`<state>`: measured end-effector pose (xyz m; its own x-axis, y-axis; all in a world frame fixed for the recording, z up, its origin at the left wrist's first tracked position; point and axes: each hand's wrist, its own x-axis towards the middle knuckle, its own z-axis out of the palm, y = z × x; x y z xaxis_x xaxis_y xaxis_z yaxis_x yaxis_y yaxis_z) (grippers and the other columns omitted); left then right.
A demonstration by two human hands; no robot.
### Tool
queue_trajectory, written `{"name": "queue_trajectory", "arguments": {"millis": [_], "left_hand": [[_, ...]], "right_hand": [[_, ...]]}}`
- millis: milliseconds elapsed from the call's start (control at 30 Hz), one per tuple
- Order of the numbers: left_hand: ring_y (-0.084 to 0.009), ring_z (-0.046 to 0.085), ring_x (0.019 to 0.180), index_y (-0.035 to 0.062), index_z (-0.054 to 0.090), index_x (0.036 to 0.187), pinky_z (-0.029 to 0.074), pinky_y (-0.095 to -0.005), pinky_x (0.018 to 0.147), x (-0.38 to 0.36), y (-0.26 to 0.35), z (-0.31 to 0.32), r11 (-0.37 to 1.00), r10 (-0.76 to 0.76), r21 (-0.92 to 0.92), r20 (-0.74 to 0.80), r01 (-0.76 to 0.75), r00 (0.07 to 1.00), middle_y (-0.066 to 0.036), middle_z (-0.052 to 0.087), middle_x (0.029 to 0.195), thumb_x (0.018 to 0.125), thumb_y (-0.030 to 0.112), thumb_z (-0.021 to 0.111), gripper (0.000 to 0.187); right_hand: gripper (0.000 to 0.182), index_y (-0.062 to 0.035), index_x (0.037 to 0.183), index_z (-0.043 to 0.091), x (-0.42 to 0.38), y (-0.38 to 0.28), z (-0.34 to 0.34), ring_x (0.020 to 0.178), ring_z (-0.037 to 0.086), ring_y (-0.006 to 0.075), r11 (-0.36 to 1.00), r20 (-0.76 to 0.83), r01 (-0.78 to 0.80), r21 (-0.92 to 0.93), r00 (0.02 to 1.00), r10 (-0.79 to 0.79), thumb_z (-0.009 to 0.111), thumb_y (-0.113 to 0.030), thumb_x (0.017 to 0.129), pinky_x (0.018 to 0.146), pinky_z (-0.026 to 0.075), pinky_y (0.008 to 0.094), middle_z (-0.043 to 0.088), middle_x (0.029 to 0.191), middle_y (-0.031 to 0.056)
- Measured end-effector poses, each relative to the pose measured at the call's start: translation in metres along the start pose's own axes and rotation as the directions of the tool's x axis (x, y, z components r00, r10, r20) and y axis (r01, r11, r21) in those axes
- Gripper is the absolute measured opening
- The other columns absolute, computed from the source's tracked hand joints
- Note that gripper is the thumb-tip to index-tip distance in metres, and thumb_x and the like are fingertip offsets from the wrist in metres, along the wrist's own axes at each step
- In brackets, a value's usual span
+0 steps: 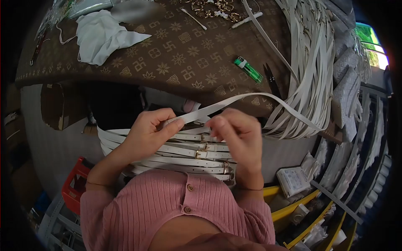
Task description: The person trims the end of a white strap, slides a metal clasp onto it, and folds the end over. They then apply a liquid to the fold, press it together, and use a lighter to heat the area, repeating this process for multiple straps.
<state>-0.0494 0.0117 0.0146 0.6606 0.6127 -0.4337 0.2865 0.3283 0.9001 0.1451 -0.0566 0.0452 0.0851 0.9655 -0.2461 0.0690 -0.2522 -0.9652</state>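
My left hand [150, 133] pinches a flat white strap [234, 98] between thumb and fingers. From that hand the strap arches to the right and comes down at the hanging bundle. My right hand [239, 136] is closed just below the arch, its thumb and forefinger together near a short crossing piece of white strap; what lies between these fingertips is too small to make out. Beneath both hands, several white belts [173, 159] with gold-coloured buckles [201, 154] lie side by side across my lap.
A thick bundle of white straps [312, 62] hangs over the table's right side. On the patterned brown cloth [176, 50] lie a green lighter [248, 70], black snips [271, 79], a white cloth [100, 37], a cotton swab [193, 19] and gold-coloured hardware [217, 9]. Yellow-edged shelving [295, 207] stands right.
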Motion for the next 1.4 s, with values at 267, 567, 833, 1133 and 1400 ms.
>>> {"name": "queue_trajectory", "arguments": {"millis": [267,567,833,1133,1400], "left_hand": [[-0.0002,0.035,0.056,0.0009,0.054,0.075,0.028,-0.0172,0.049,0.001,-0.007,0.004,1.0,-0.001,0.006,-0.049,0.002,0.999,0.006,0.044,0.061,0.084,0.011,0.052,0.014],[-0.0005,0.038,0.061,0.0002,0.055,0.085,0.032,-0.017,0.054,-0.006,-0.001,0.004,0.98,0.025,-0.198,0.043,-0.016,0.999,0.004,0.049,0.069,0.086,0.009,0.048,0.011],[-0.0006,0.04,0.063,-0.0002,0.058,0.091,0.032,-0.0155,0.056,-0.01,0.01,0.003,0.988,-0.018,-0.151,0.092,0.031,0.996,0.002,0.053,0.075,0.084,0.008,0.05,0.014],[0.0012,0.037,0.06,-0.001,0.056,0.094,0.032,-0.0156,0.051,-0.008,0.002,0.012,0.98,0.083,-0.182,-0.01,-0.084,0.996,0.006,0.047,0.069,0.085,0.008,0.05,0.014],[0.0014,0.037,0.06,-0.001,0.055,0.095,0.032,-0.0151,0.051,-0.01,0.002,0.015,0.975,0.075,-0.209,-0.033,-0.081,0.997,0.006,0.045,0.069,0.086,0.007,0.05,0.013]], "right_hand": [[0.017,-0.0036,0.09,0.061,0.037,0.007,-0.09,0.073,0.056,0.028,0.178,-0.294,-0.237,-0.955,0.832,-0.47,0.061,-0.007,0.073,0.063,0.044,0.0341,0.057,0.081,0.0118],[0.011,-0.0019,0.085,0.057,0.041,0.026,-0.1,0.072,0.058,0.0273,0.051,-0.247,-0.256,-0.965,0.83,-0.501,0.055,-0.012,0.08,0.062,0.045,0.0367,0.058,0.081,0.0125],[0.03,0.0025,0.09,0.048,0.002,0.008,-0.069,0.058,0.053,0.0126,0.762,-0.514,0.475,-0.44,0.563,-0.647,0.028,-0.019,0.095,0.051,0.043,0.0212,0.06,0.081,0.0145],[0.042,-0.0047,0.104,0.061,-0.027,0.036,0.018,0.055,0.041,0.0169,0.574,-0.032,0.32,-0.754,0.854,-0.519,0.071,-0.014,0.065,0.046,0.034,0.027,0.043,0.067,0.0054],[0.043,-0.0066,0.106,0.06,-0.029,0.04,0.023,0.055,0.041,0.0168,0.476,-0.008,0.336,-0.813,0.811,-0.586,0.071,-0.015,0.065,0.046,0.034,0.0268,0.043,0.066,0.004]]}}
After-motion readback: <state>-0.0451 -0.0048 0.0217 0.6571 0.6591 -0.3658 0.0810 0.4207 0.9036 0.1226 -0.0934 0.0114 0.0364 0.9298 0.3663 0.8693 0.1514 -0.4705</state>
